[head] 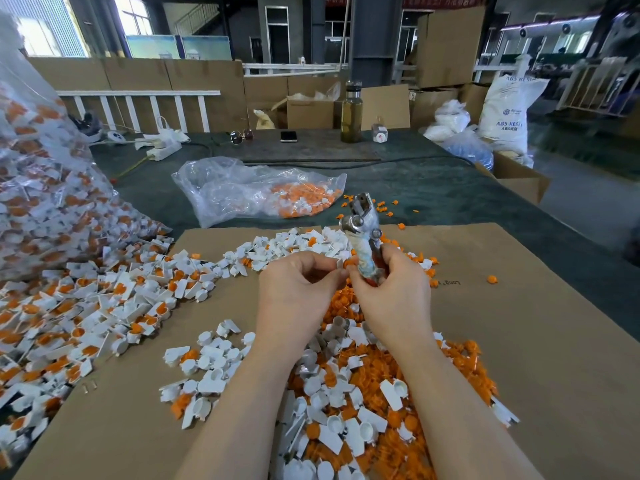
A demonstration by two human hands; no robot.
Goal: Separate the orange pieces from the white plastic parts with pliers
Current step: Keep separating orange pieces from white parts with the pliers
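Observation:
My right hand point(391, 289) grips the worn handles of metal pliers point(363, 223), whose jaws point up and away from me. My left hand point(294, 285) pinches a small white plastic part with an orange piece point(343, 263) at its fingertips, right against my right thumb and the plier handles. Under both hands lies a heap of loose orange pieces mixed with white parts point(363, 393). A large pile of white parts with orange pieces still in them point(86, 313) spreads across the left of the cardboard sheet point(519, 323).
A big clear bag of unsorted parts point(41, 188) bulges at the left. A flatter clear bag with orange pieces point(256, 192) lies beyond the cardboard on the green table. A bottle point(351, 112), phone point(288, 136) and glasses point(241, 136) stand far back; boxes and sacks sit right.

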